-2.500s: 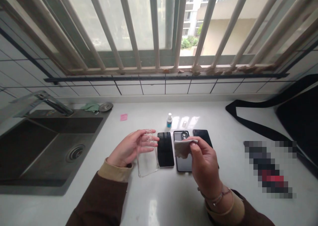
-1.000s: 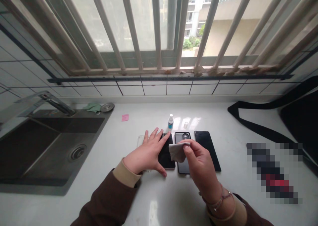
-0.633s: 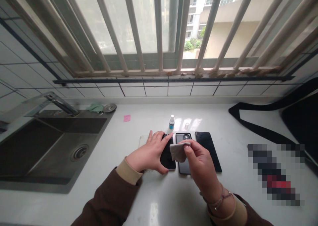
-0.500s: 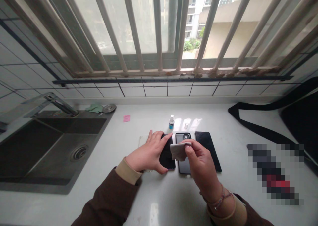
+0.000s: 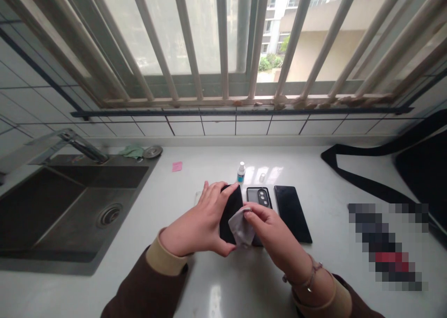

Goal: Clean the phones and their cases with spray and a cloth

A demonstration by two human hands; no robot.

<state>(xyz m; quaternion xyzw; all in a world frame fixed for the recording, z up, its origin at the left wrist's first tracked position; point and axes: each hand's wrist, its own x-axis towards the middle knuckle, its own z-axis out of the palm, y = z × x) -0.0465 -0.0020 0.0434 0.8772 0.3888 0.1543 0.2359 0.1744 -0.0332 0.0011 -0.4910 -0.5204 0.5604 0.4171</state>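
Note:
My left hand [image 5: 204, 220] grips a dark smartphone [image 5: 231, 204] by its ends, thumb at the near end and fingers at the far end. The phone looks slightly raised and tilted. A thin grey cleaning cloth [image 5: 241, 229] is pinched in my right hand [image 5: 270, 227] and hangs over the phone's lower right part. Partly behind that hand lies a black phone case [image 5: 253, 196] with camera cut-outs. To its right a second dark phone [image 5: 292, 213] lies flat. A clear case [image 5: 198, 197] shows only an edge beside my left fingers.
A small white-capped bottle [image 5: 240, 172] and a clear cap [image 5: 262, 178] stand behind the phones. Left are a pink sticky note [image 5: 177, 166] and a sink [image 5: 89, 257] with a faucet [image 5: 85, 145]. A black strap [image 5: 363, 173] and a pixelated patch are at right.
My left hand has closed on the phone and lifted and tilted it a little to the left. My right hand has moved the cloth left and down, over the phone.

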